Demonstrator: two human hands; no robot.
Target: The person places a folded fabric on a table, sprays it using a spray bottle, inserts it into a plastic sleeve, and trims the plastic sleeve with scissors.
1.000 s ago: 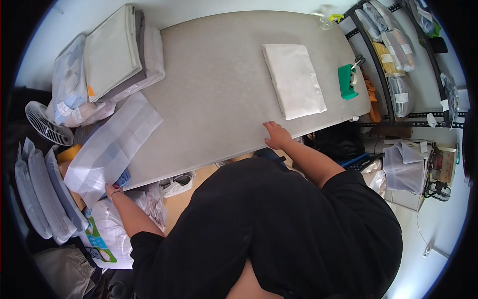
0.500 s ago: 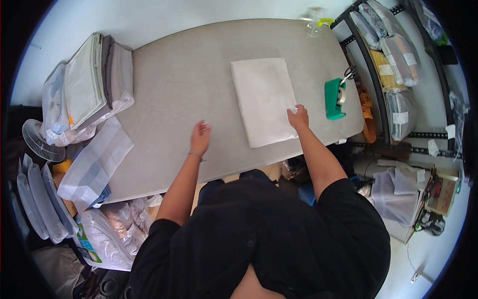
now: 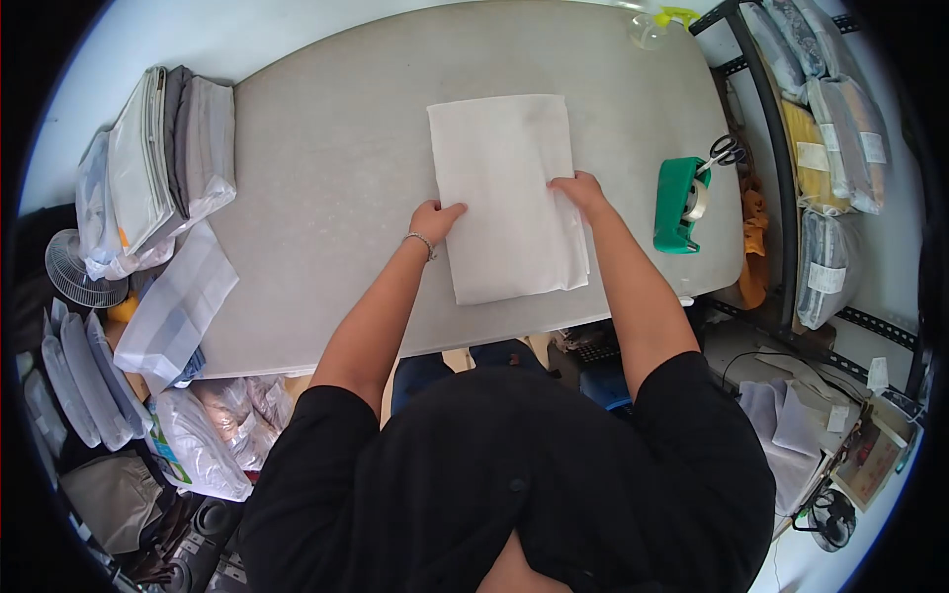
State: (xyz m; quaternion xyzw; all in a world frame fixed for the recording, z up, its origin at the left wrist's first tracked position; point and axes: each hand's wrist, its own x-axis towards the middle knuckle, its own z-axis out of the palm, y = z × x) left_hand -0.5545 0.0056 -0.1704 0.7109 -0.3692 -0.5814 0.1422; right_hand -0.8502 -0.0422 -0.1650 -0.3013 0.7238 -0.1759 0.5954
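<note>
Cloth [image 3: 509,232] lies flat between left hand [image 3: 433,219] and right hand [image 3: 585,192], each pinching its side edge, so looks like the gripping step; any shift calls for even pull.

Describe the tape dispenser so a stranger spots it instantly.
On the grey table, find the end beside the black shelving. Right of the folded pale cloth sits the tape dispenser: solid green with a pale roll, unlike the black-handled scissors and clear spray bottle.

Grey table [image 3: 326,178]; on it folded cloth [image 3: 504,217], green tape dispenser [image 3: 674,212], scissors [image 3: 727,150], spray bottle [image 3: 648,32].
</note>
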